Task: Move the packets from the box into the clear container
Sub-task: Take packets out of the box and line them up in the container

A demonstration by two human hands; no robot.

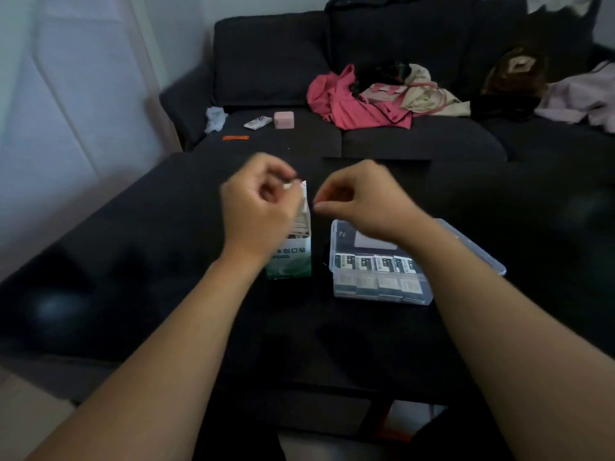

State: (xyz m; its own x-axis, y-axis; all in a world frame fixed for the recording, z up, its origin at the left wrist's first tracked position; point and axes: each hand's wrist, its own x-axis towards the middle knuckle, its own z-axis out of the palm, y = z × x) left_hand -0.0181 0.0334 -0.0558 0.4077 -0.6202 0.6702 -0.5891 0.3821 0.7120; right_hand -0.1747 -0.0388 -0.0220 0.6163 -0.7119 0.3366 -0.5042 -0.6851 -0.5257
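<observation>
The left hand [256, 207] pinches the box [293, 251] top flap, the right hand [362, 201] curls empty beside the box, and the packets [372, 264] look light, thin, bendy; pinch their edges.

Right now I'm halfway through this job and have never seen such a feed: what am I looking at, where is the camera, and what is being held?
There is no machine here: these are a person's two bare hands, filmed by one wide-angle camera worn on the head, looking forward and down. On the dark table stands an upright white-and-green cardboard box. To its right lies an open clear plastic container, already holding rows of small printed packets. The left hand curls its fingers at the box's open top flap; blur hides exactly what it pinches. The right hand hovers curled beside the flap, apparently holding nothing. Behind is a dark sofa.
</observation>
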